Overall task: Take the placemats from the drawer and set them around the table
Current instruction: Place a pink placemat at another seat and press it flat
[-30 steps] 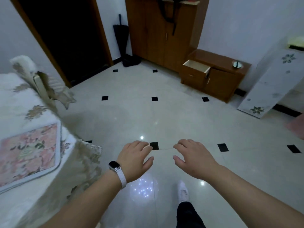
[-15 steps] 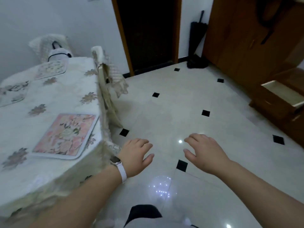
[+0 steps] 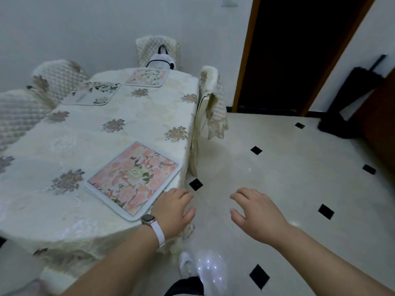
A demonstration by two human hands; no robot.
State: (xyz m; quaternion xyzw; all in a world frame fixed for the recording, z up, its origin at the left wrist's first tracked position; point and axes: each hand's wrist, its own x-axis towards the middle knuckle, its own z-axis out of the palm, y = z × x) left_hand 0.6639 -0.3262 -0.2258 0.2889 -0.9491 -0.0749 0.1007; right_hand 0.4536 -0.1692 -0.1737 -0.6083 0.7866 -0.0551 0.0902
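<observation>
A pink floral placemat [image 3: 133,177] lies at the near right corner of the table [image 3: 89,133], which wears a cream flowered cloth. A second pink placemat [image 3: 147,77] sits at the far end. A pale white-and-green placemat [image 3: 94,94] lies at the far left side. My left hand [image 3: 174,210], with a watch on its wrist, hovers palm down just off the table's near corner, fingers relaxed and empty. My right hand [image 3: 255,212] hovers over the floor to its right, also relaxed and empty. The drawer is out of view.
Quilted covered chairs stand around the table: one at the right side [image 3: 210,112], one at the far end [image 3: 157,49], two on the left [image 3: 57,75]. A dark doorway [image 3: 288,54] and a black umbrella [image 3: 350,97] are behind. Tiled floor [image 3: 277,167] spreads right.
The view has swung left from the cabinet with the open drawer to the table. Both hands stay empty and held out in front; the left one now nears the table corner.
</observation>
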